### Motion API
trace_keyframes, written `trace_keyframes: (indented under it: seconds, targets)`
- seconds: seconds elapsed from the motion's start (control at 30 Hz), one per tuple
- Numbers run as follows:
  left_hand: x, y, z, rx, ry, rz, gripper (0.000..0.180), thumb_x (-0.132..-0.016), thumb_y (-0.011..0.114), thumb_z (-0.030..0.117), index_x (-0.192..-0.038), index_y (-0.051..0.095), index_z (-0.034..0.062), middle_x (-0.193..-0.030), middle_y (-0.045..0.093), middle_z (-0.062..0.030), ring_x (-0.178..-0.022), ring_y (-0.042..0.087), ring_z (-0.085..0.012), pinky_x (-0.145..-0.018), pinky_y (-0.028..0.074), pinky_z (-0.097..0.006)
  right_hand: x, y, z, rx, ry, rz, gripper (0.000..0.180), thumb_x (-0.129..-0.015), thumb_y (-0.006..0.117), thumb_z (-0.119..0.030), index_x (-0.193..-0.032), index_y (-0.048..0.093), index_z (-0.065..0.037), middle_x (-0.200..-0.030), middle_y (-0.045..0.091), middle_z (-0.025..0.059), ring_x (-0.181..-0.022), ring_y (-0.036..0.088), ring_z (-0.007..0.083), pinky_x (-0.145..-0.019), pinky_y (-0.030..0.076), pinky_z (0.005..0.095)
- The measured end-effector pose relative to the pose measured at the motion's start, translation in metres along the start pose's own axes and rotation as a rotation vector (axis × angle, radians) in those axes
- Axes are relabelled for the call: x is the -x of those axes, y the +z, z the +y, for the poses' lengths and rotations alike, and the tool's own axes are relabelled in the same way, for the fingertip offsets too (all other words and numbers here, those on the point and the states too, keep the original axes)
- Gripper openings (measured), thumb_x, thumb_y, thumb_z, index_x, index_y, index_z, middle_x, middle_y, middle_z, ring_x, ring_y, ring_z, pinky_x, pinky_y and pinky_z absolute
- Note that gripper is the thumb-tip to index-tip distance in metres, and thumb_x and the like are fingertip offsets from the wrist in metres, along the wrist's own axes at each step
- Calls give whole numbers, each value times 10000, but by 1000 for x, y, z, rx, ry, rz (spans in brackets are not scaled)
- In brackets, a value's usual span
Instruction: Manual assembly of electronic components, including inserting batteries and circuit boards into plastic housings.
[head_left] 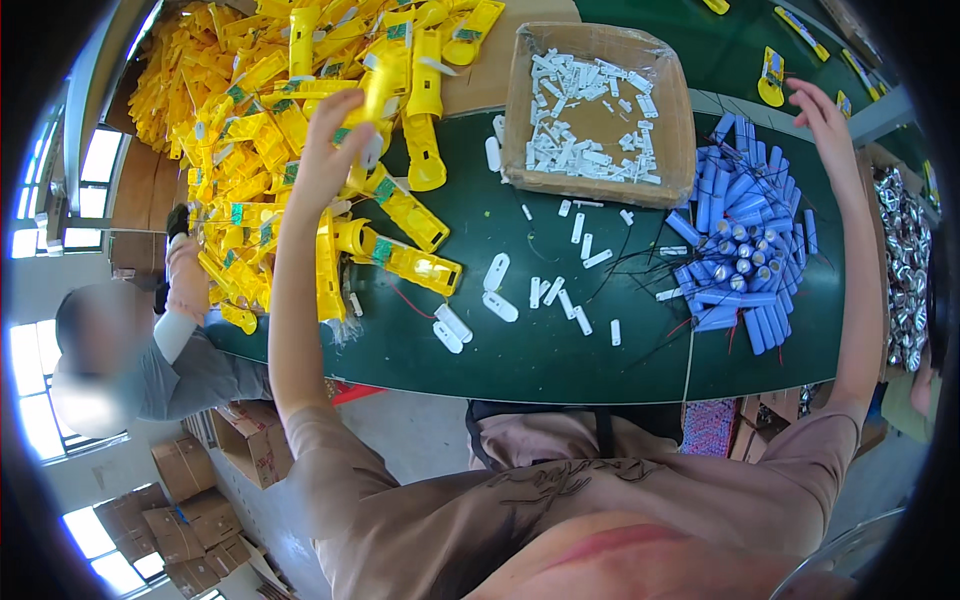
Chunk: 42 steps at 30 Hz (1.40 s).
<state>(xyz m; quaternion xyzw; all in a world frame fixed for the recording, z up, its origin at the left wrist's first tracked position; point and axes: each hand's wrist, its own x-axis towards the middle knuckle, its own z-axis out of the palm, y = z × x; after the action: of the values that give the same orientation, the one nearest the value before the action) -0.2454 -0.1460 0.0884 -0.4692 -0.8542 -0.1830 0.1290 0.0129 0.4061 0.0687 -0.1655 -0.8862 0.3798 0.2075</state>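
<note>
My left hand (330, 145) is raised at the pile's right side, fingers closed on a yellow plastic housing (378, 92) blurred by motion. Around it lie many more yellow housings (265, 140), several with small green circuit boards and white pieces attached. My right hand (822, 112) is stretched out at the far right, fingers apart and nothing visible in them. Just left of its fingertips, a yellow housing (770, 78) lies on the green surface beyond. Below that hand is a heap of blue cylindrical cells (745, 235) with black and red wires.
A cardboard box (600, 188) of small white plastic parts stands at the table's back middle. Loose white pieces (497, 272) are scattered over the green table (570, 365). Shiny metal parts (903, 270) fill a box at right. Another person (165, 370) sits at the left.
</note>
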Motion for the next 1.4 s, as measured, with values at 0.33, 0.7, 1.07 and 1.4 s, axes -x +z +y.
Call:
trace_keyframes:
  seconds: [0.33,0.7,1.07,1.4]
  targets:
    - [-1,49,54,243,58,71,185,-860,520,53,-1016,615,25,-964,617,-158,-904,584,-320,-782,460,-368,98,156,-169,-52,-289,-289,257,-895,514,-183,-1096,573,-34,-985,597,147,-844,604,259,-737,482,331]
    - [45,72,80,-14,308,-226,512,-782,630,187,-1271,481,171,-1312,442,-105,-1197,414,-296,-989,322,-445,169,262,-203,308,-448,-310,507,-740,682,-240,-1178,492,-70,-925,486,153,-710,593,295,-633,490,383]
    - [32,65,84,184,369,-213,458,-786,659,256,-1210,536,134,-1202,502,-125,-1095,472,-306,-954,358,-408,144,238,-203,222,-543,-13,400,-689,630,-126,-1065,543,-20,-829,551,110,-728,565,287,-679,471,377]
    - [19,5,157,1130,-128,81,412,-992,268,291,-1170,473,-19,-1063,588,-158,-989,568,-240,-886,436,-354,133,184,-209,-760,-139,-169,389,-915,514,-228,-1269,500,-66,-1138,593,58,-984,557,114,-892,408,287]
